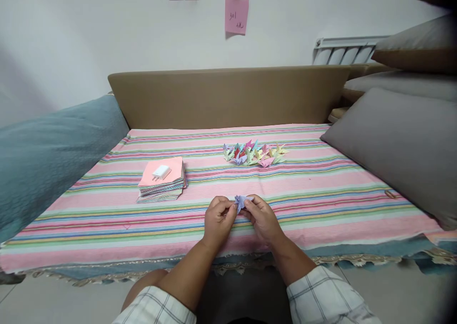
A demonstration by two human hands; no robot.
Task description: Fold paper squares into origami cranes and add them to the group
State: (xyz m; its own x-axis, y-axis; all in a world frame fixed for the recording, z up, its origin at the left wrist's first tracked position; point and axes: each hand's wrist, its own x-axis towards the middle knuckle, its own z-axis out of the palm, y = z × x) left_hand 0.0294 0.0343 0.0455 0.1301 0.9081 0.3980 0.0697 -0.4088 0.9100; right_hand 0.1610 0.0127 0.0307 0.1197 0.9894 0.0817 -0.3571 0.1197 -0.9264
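Observation:
Between my two hands is a small lavender origami crane [241, 201], held just above the striped cloth [117, 219]. My left hand [218, 219] pinches its left end between thumb and forefinger. On the other side, my right hand [262, 217] grips the right end, its fingertips partly covering the paper. Farther back lies a cluster of folded paper cranes [252, 155] in pink, red, green, yellow and blue. To the left stands a stack of square coloured paper [162, 183], salmon sheet on top, with a white charger plug [162, 172] resting on it.
A tan backrest [228, 100] runs along the far side, against the wall. Grey cushions [400, 143] are piled at the right, and a blue-covered armrest [60, 152] slopes at the left. A small brown ring-like item [390, 194] lies near the right cushion. A pink note [236, 16] hangs on the wall.

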